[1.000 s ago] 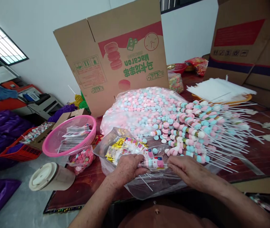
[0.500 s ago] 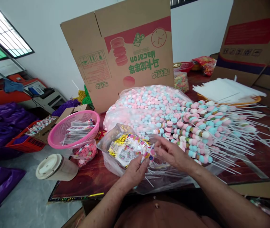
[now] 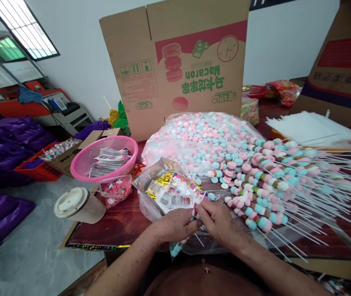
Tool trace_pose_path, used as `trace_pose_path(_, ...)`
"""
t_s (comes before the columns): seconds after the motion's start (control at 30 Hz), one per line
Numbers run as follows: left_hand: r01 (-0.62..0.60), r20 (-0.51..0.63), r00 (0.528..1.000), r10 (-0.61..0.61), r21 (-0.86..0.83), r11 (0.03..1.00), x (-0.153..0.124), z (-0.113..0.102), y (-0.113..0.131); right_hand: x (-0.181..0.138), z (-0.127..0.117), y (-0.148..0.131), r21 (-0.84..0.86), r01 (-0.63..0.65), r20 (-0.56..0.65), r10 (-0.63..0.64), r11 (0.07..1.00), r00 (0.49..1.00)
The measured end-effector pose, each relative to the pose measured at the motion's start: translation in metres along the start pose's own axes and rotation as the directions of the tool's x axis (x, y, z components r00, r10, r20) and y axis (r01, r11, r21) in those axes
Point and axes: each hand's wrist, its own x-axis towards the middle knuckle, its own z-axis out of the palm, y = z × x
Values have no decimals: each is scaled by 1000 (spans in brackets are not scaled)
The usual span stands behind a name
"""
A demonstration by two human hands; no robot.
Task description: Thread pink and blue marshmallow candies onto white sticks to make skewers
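My left hand [image 3: 175, 225] is closed around a candy skewer in a printed clear wrapper, near the table's front edge. The skewer's blue end [image 3: 178, 247] sticks out below that hand, while its middle is hidden by the fingers. With fingers closed, my right hand [image 3: 218, 222] pinches the wrapper's upper end [image 3: 194, 210], touching the left fingers. Just beyond lies an open clear bag [image 3: 146, 201] with printed wrappers [image 3: 175, 193] and yellow ties [image 3: 165, 181] in it. Many candy skewers [image 3: 264, 189] on white sticks are heaped to the right of my right hand.
A large bag of pink and blue candies [image 3: 200, 135] lies behind, before an upright cardboard box [image 3: 175, 24]. To the left are a pink basket [image 3: 74, 167], a bag of red candies [image 3: 118, 191] and a lidded cup [image 3: 92, 209]. White sticks [image 3: 314, 127] fill a tray at right.
My hands have come together and moved slightly lower; the right fingers now pinch the wrapper's end. The skewer's blue end shows below the left hand. The view has turned slightly left.
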Motion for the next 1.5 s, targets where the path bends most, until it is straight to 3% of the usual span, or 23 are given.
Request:
trace_pose_path(0.07, 126, 25, 992, -124, -155, 980, -3, -2, 4, 0, -6, -1, -259, 279, -71, -306, 925, 949)
trace_pose_path(0.17, 305, 147, 952, -267, -454, 837, -9, 0, 7, 0, -15, 0, -440, 616, 97, -648, 653, 756)
trace_pose_path(0.23, 333, 261, 938, -227, -508, 795, -12, 0, 7, -2, -18, 3, -394, 735, 273, -694, 552, 667)
trace_pose_path(0.27, 335, 319, 928, -190, -498, 800, -13, 0, 6, -4, -17, 5, -366, 758, 333, -685, 540, 648)
trace_pose_path(0.33, 317, 393, 907, -153, -396, 862, -13, 0, 5, -9, -14, 11, -317, 741, 401, -624, 592, 671)
trace_pose_path(0.4, 185, 343, 930, -133, -123, 975, -13, 0, 4, -17, -8, 13, -191, 626, 426, -511, 756, 747)
trace_pose_path(0.47, -42, 209, 978, -25, 309, 950, -16, 1, 3, -25, 0, 11, 108, 250, 468, -271, 962, 841)
trace_pose_path(0.5, -142, 151, 986, 75, 505, 851, -18, 1, 3, -29, 3, 9, 258, -6, 520, -134, 966, 844)
trace_pose_path(0.57, -249, 82, 955, 284, 742, 622, -25, 3, 2, -34, 9, 1, 420, -393, 643, 37, 818, 765)
trace_pose_path(0.63, -292, 29, 885, 466, 812, 505, -34, 5, -2, -33, 10, -5, 495, -582, 739, 39, 646, 672)
trace_pose_path(0.67, -295, -33, 841, 540, 809, 508, -37, 7, -6, -29, 7, -7, 515, -632, 771, 8, 580, 637)
trace_pose_path(0.7, -292, -122, 802, 585, 774, 562, -39, 10, -11, -21, 3, -6, 522, -669, 792, -8, 529, 611)
trace_pose_path(0.73, -283, -245, 772, 587, 693, 663, -40, 14, -16, -9, -1, -3, 513, -668, 786, 19, 539, 618)
trace_pose_path(0.77, -258, -398, 753, 524, 553, 792, -40, 18, -21, 5, -6, 2, 478, -625, 755, 75, 617, 651)
trace_pose_path(0.8, -221, -548, 741, 387, 346, 912, -38, 22, -26, 22, -10, 10, 392, -523, 656, 169, 757, 736)
trace_pose_path(0.83, -174, -653, 734, 187, 86, 981, -35, 26, -30, 40, -12, 18, 212, -407, 435, 287, 888, 853)
trace_pose_path(0.87, -121, -685, 727, -44, -192, 974, -32, 30, -33, 57, -12, 27, 118, -383, 330, 327, 916, 885)
trace_pose_path(0.93, -55, -582, 688, -434, -637, 769, -25, 35, -36, 87, -6, 44, -8, -369, 273, 357, 929, 893)
trace_pose_path(1.0, -65, -438, 652, -618, -845, 530, -21, 35, -35, 104, 3, 56, -110, -364, 279, 380, 925, 882)
trace_pose_path(1.07, -118, -391, 634, -667, -902, 416, -20, 32, -33, 108, 8, 63, -187, -347, 284, 389, 919, 876)
trace_pose_path(1.2, -165, -384, 633, -673, -916, 367, -17, 28, -32, 95, -4, 67, -266, -303, 244, 368, 915, 897)
trace_pose_path(1.33, -167, -355, 669, -653, -928, 334, -5, 33, -32, 89, -9, 65, -285, -284, 240, 355, 915, 904)
trace_pose_path(1.5, -157, -351, 671, -653, -928, 338, -5, 36, -29, 101, 11, 63, -239, -330, 386, 401, 913, 831)
